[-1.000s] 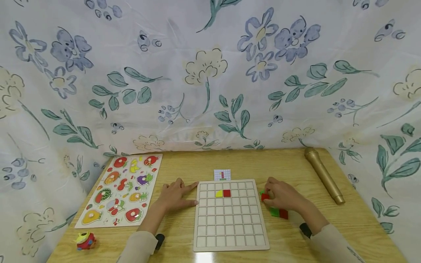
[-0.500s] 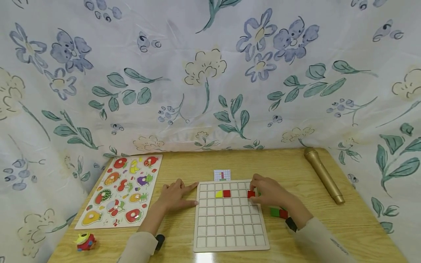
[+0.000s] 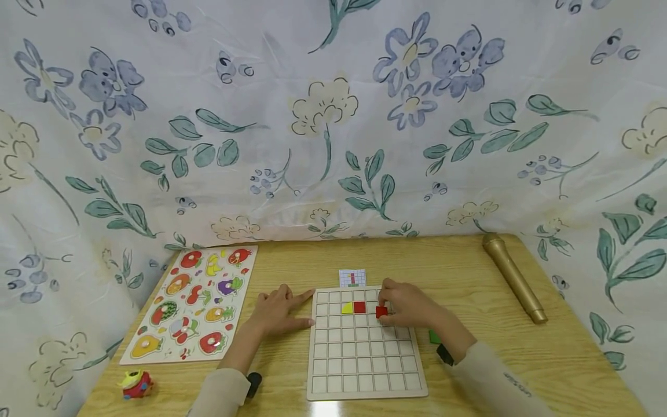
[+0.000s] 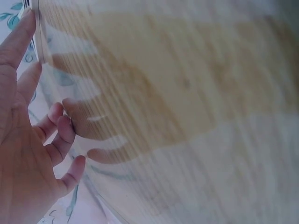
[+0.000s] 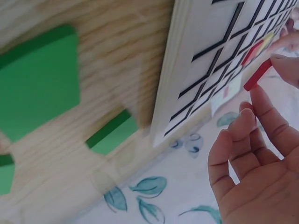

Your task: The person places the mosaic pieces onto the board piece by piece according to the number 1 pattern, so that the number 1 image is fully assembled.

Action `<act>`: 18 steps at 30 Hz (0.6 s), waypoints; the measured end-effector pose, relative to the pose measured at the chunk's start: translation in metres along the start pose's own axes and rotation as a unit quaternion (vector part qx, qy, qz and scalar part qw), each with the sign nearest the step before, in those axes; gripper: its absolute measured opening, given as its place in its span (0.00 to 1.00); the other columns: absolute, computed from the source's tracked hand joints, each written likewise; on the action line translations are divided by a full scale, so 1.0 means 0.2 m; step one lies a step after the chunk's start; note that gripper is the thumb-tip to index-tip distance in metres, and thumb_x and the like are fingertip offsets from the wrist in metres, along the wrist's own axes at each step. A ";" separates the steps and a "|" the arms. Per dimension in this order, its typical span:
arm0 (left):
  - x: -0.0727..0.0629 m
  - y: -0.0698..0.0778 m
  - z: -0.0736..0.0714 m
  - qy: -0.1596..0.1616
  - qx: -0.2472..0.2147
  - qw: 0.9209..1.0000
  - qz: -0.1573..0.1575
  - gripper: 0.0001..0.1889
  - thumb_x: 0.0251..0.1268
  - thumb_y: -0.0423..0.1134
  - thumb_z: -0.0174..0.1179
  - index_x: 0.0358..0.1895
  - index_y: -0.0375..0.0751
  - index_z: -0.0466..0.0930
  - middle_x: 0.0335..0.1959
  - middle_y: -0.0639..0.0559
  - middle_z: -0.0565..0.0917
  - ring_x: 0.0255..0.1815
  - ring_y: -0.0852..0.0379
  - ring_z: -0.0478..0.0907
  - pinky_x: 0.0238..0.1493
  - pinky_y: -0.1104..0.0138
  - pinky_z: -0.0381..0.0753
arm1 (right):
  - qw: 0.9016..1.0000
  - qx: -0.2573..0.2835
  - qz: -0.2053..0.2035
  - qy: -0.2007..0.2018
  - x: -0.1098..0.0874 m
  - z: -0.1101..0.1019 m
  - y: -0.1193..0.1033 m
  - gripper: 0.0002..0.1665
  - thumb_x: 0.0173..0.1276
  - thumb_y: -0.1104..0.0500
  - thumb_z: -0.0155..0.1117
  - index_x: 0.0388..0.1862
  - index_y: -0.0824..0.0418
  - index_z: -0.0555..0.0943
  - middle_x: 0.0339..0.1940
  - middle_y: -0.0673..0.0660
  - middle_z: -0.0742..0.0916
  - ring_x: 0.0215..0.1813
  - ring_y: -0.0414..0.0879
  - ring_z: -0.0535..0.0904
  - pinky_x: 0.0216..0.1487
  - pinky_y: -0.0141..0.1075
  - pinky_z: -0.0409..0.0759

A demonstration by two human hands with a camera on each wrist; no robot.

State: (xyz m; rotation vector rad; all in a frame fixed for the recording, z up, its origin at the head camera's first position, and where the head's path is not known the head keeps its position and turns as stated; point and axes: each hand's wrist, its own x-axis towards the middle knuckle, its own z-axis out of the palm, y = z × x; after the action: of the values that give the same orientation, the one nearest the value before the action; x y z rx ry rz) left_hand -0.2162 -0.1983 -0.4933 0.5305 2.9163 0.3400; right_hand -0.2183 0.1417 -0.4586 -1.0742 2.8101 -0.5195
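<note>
My right hand pinches a red square tile between thumb and index finger, over the right part of the white gridded board. In the right wrist view, that tile is tilted and apart from the board, and the other fingers are loosely curled. On the board, a yellow tile with a rounded corner lies beside another red square tile. My left hand lies at the board's left edge, thumb and index finger stretched out to touch it; it holds nothing.
A small pattern card lies behind the board. Green tiles lie right of it, partly hidden by my right wrist in the head view. A fruit puzzle and a small toy are at left, a gold microphone at right.
My right hand picked up the red tile from the loose tiles at right and has carried it left over the board. The left hand stays in place.
</note>
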 end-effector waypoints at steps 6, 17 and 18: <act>0.00 0.00 0.00 -0.001 -0.004 1.000 0.000 0.38 0.58 0.70 0.60 0.73 0.69 0.66 0.36 0.54 0.64 0.35 0.56 0.62 0.41 0.56 0.54 | 1.000 -0.021 -0.007 -0.006 0.04 0.03 -0.04 0.12 0.59 0.50 0.74 0.33 0.55 0.82 0.38 0.47 0.76 0.29 0.37 0.66 0.38 0.35 0.70; 0.00 0.00 0.00 0.000 -0.001 1.000 0.002 0.38 0.57 0.71 0.60 0.73 0.69 0.66 0.36 0.54 0.64 0.35 0.56 0.62 0.41 0.56 0.55 | 0.999 -0.029 -0.026 -0.004 0.09 0.09 -0.08 0.12 0.59 0.51 0.73 0.33 0.57 0.83 0.38 0.47 0.77 0.29 0.37 0.68 0.35 0.31 0.71; 0.00 0.00 0.00 0.001 -0.002 1.000 0.002 0.38 0.57 0.71 0.60 0.73 0.69 0.66 0.37 0.54 0.64 0.35 0.56 0.62 0.41 0.56 0.55 | 0.999 -0.028 -0.029 -0.004 0.09 0.09 -0.09 0.12 0.59 0.51 0.73 0.33 0.57 0.83 0.38 0.47 0.77 0.29 0.37 0.68 0.35 0.31 0.72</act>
State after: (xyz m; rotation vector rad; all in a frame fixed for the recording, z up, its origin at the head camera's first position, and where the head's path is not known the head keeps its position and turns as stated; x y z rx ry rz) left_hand -0.2171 -0.1985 -0.4932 0.5359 2.9156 0.3478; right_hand -0.2172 0.1125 -0.4691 -1.1677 2.8106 -0.4422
